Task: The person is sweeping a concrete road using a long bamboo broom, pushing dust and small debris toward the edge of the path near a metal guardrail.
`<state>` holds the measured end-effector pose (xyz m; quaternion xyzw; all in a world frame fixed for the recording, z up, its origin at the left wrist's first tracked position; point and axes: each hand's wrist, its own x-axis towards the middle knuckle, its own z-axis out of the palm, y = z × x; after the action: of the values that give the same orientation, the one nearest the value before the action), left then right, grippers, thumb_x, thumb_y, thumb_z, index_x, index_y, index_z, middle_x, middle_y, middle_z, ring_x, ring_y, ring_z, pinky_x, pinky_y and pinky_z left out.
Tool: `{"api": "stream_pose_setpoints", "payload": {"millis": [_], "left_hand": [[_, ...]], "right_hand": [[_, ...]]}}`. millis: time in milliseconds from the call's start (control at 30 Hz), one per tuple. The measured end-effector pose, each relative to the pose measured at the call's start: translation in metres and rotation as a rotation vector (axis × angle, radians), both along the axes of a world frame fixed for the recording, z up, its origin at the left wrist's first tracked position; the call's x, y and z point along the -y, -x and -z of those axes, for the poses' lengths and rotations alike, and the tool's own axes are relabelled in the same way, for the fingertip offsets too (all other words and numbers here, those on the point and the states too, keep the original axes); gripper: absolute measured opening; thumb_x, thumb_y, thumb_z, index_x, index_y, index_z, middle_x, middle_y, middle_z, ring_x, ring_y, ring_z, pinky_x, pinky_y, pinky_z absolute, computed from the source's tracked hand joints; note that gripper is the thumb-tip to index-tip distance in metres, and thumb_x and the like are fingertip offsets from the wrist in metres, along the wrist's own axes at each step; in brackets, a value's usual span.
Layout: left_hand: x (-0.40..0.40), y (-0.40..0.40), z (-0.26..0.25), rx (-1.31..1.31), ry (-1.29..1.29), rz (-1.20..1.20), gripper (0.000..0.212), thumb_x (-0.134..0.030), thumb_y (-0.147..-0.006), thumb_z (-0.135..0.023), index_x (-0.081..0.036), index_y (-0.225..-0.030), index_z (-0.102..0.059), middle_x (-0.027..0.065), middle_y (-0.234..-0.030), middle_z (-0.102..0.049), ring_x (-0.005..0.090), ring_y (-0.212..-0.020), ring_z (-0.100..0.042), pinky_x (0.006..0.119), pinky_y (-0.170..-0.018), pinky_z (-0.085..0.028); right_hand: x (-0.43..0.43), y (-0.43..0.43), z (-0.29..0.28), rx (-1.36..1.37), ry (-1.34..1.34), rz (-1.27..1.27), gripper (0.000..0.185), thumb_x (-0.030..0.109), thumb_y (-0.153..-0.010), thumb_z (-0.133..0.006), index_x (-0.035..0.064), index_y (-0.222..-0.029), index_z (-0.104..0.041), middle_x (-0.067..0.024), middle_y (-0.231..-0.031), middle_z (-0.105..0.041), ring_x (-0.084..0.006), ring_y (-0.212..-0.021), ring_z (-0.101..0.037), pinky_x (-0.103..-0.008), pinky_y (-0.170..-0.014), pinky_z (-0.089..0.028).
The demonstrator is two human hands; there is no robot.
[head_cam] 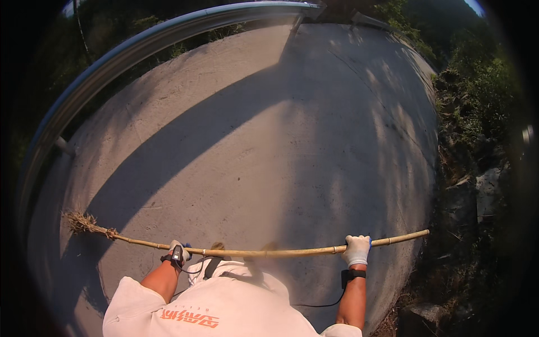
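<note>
A long bamboo pole (294, 252) lies level across the front of my body, with a bundle of dry twigs (86, 223) at its left end, like a broom head. My left hand (180, 251), in a pale work glove with blue on it, is closed round the pole left of my waist. Farther right, near the bare end, my right hand (357, 249) grips it in a similar glove. Both wrists carry black straps with cables, and a small device sits on the left one. The twigs are over the pavement at far left; whether they touch it I cannot tell.
A concrete road (252, 168) stretches ahead, partly in shadow. A metal guardrail (126, 50) on posts curves along its left side. Rocks (429, 311) and bushes (484, 92) border the right edge. Another barrier (374, 21) stands at the far right.
</note>
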<state>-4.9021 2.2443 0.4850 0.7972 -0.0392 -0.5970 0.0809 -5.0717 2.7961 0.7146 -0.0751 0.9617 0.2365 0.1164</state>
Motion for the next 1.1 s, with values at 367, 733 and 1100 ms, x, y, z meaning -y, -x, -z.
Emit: {"api": "stream_pose_setpoints", "payload": {"millis": [367, 733, 1100], "left_hand": [[-0.028, 0.070, -0.022, -0.037, 0.027, 0.492, 0.029, -0.020, -0.090, -0.043, -0.001, -0.107, -0.056, 0.0128, -0.100, -0.064, 0.0244, -0.090, -0.063, 0.037, -0.087, -0.047], [-0.068, 0.196, -0.003, -0.400, 0.054, 0.624, 0.020, -0.022, -0.093, -0.053, -0.012, -0.078, -0.044, 0.0034, -0.064, -0.044, 0.0193, -0.052, -0.046, 0.036, -0.050, -0.047], [-0.130, 0.201, 0.016, -0.273, 0.146, 0.577, 0.017, -0.016, -0.090, -0.051, -0.013, -0.075, -0.045, 0.0017, -0.059, -0.041, 0.0188, -0.049, -0.042, 0.035, -0.051, -0.047]], "right_hand": [[-0.038, -0.158, -0.031, -0.014, -0.089, 0.373, 0.019, 0.026, -0.067, -0.076, 0.0207, -0.085, -0.071, -0.0053, -0.080, -0.070, -0.0236, -0.086, -0.066, -0.0367, -0.085, -0.041], [-0.027, -0.252, -0.013, 0.070, -0.034, 0.742, 0.020, 0.031, -0.066, -0.076, 0.0206, -0.081, -0.068, -0.0036, -0.076, -0.070, -0.0233, -0.081, -0.069, -0.0339, -0.082, -0.042], [-0.150, -0.192, 0.033, 0.184, 0.051, 0.691, 0.023, 0.030, -0.064, -0.075, 0.0212, -0.084, -0.071, -0.0035, -0.080, -0.072, -0.0230, -0.085, -0.069, -0.0341, -0.084, -0.043]]}}
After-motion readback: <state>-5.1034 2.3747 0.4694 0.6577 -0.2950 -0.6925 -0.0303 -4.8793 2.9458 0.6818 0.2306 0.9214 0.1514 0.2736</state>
